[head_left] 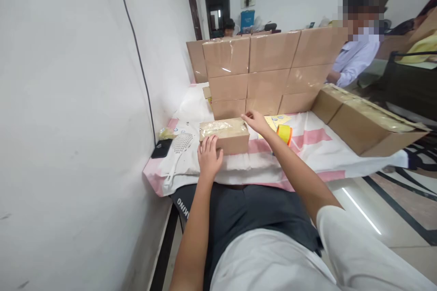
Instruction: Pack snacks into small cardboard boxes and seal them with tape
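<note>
A small cardboard box [232, 145] with clear tape along its top stands on the cloth-covered table in front of me. My left hand [209, 157] lies against its front left side, fingers stretched over the top edge and thumb apart. At the far right corner of the box is my right hand [254, 120], its fingers bent together in a pinch; what is between them, if anything, is too small to make out. A yellow and orange tape roll [284, 134] sits to the right, just beyond my right forearm.
Stacked taped boxes [268, 72] form a wall behind. More boxes [362, 120] stand at the right. On the left are a white perforated skimmer [182, 143] and a black phone-like object [161, 148] near the wall. A person [358, 57] is beyond the stack.
</note>
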`<state>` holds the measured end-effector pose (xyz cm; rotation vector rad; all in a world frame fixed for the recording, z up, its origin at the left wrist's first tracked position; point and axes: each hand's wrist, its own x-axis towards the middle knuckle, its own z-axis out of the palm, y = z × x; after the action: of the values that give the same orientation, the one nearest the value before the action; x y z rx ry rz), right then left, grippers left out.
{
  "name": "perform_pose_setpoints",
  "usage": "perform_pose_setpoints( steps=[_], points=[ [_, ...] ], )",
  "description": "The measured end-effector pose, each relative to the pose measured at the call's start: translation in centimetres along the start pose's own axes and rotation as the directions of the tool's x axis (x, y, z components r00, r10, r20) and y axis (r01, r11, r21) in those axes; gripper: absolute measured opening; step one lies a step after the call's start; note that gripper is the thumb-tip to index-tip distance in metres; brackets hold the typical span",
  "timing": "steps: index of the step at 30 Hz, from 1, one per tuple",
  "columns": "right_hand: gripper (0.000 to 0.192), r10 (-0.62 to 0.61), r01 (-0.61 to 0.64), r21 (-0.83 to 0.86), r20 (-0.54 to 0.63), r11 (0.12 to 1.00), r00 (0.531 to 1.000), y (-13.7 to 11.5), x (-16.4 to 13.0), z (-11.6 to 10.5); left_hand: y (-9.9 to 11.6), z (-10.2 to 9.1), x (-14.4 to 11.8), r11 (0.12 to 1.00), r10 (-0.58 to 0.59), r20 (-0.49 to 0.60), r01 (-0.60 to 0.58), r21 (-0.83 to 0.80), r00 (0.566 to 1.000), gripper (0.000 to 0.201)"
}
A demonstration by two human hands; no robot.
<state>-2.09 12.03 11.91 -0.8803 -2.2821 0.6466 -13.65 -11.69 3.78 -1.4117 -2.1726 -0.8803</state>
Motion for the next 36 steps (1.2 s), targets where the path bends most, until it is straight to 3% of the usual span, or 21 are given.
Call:
perform_pose_setpoints(
  steps=[3, 6, 8, 10, 13, 16, 23, 31, 34, 36],
  points=[
    [0.03, 0.05, -0.041, 0.047, -0.212, 0.998, 0.976, 4.9, -1.7, -4.5, -0.6, 0.0, 0.0, 0.999, 0.003, -0.04, -0.005, -0.043, 0.999, 0.048],
    [0.029, 0.146, -0.178, -0.041, -0.408, 0.983, 0.901, 10.0, -1.6, -9.3, -1.0, 0.4, 0.0, 0.997, 0.01, -0.073, -0.016, -0.074, 0.997, 0.045],
    [0.031, 0.201, -0.272, -0.145, -0.38, 0.951, 0.903, 13.1, -0.9, -11.5, -1.0, 0.8, 0.0, 0.996, 0.004, -0.091, -0.012, -0.088, 0.996, 0.045],
    [0.032, 0.239, -0.308, -0.259, -0.266, 0.915, 0.934, 15.8, -0.1, -12.4, -0.9, 1.1, -0.1, 0.996, -0.012, -0.106, 0.002, -0.094, 0.994, 0.046],
    [0.032, 0.261, -0.283, -0.347, -0.109, 0.894, 0.959, 18.8, 0.9, -11.7, -0.9, 1.5, -0.2, 0.997, -0.01, -0.125, 0.0, -0.083, 0.992, 0.047],
    [0.035, 0.257, -0.239, -0.394, -0.009, 0.887, 0.966, 20.7, 2.1, -9.5, -1.3, 1.7, -0.3, 0.998, 0.023, -0.139, -0.032, -0.061, 0.99, 0.047],
    [0.041, 0.254, -0.164, -0.494, 0.122, 0.854, 0.959, 23.1, 5.3, -4.6, -2.2, 2.4, 0.6, 0.995, 0.096, -0.15, -0.093, 0.029, 0.984, 0.052],
    [0.038, 0.172, -0.099, -0.479, 0.11, 0.872, 0.979, 24.3, 5.9, -3.9, -2.1, 4.2, 3.7, 0.993, 0.115, -0.201, -0.112, 0.03, 0.973, 0.057],
    [0.038, 0.144, -0.1, -0.458, 0.061, 0.883, 0.988, 24.7, 5.5, -4.2, -1.9, 5.4, 5.5, 0.996, 0.091, -0.195, -0.088, 0.026, 0.977, 0.056],
    [0.035, 0.117, -0.111, -0.346, -0.002, 0.931, 0.993, 24.8, 5.2, -4.5, -1.5, 6.0, 6.9, 0.998, 0.049, -0.185, -0.04, 0.055, 0.982, 0.054]
  ],
)
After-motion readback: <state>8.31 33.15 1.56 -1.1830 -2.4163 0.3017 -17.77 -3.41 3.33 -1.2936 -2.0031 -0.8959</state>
